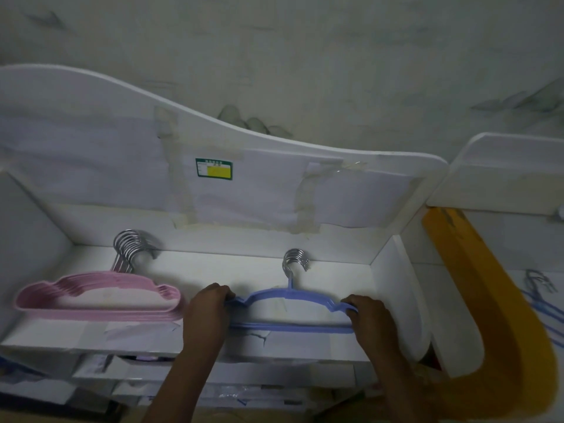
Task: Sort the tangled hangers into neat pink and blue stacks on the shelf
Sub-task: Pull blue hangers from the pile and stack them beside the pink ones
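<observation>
A stack of pink hangers (pixel 100 296) lies flat on the left part of the white shelf (pixel 213 270), its metal hooks bunched toward the back wall. A stack of blue hangers (pixel 290 297) lies on the right part, hooks pointing back too. My left hand (pixel 210 306) grips the blue stack's left end, fingers curled over it. My right hand (pixel 366 312) grips its right end the same way. The two stacks lie apart, with my left hand between them.
The shelf has a wavy white back panel (pixel 244 178) with taped paper and a green-yellow label (pixel 214 168). A yellow curved piece (pixel 494 300) stands at the right. More blue hangers (pixel 543 297) lie beyond it. Boxes and papers sit below the shelf.
</observation>
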